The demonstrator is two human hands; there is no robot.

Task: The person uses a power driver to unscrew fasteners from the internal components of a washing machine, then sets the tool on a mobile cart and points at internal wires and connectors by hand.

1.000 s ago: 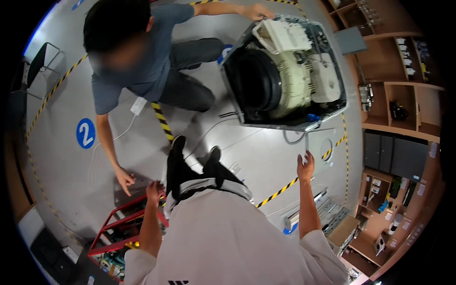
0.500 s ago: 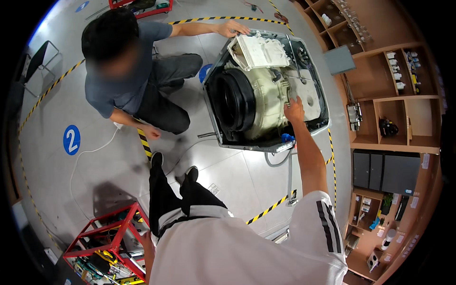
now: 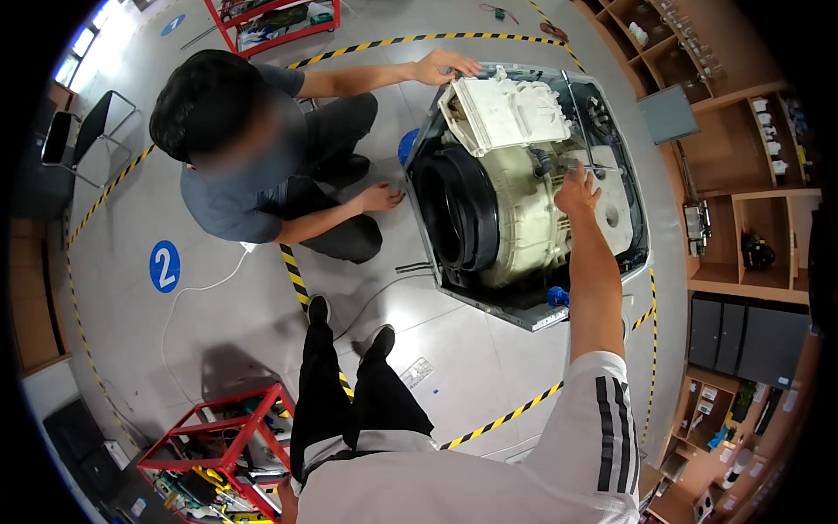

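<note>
An opened washing machine lies before me, its grey metal casing [image 3: 532, 319] around a cream plastic tub [image 3: 524, 214]. A black rubber door seal [image 3: 458, 210] faces left. My right hand [image 3: 577, 190] reaches over the tub, fingers apart, beside a pale counterweight block [image 3: 616, 205]. Close to its fingertips is the crosspiece of a thin T-shaped metal rod [image 3: 577, 113]; whether they touch cannot be made out. A white plastic panel [image 3: 511, 112] sits on the tub's far side. My left hand [image 3: 286, 498] hangs low by the red tool cart [image 3: 249, 430], its fingers hidden.
A person in a grey shirt [image 3: 231, 196] crouches at the left, one hand [image 3: 443, 66] on the machine's far corner. Brown shelving [image 3: 716, 218] runs along the right. A white cable [image 3: 205, 286] and striped tape [image 3: 502, 419] lie on the floor. Another red cart [image 3: 288, 31] stands far off.
My right hand has moved up toward the rod's crosspiece, its fingers spreading. The crouching person's lower hand has come closer to the machine. My view has shifted, so everything sits further right.
</note>
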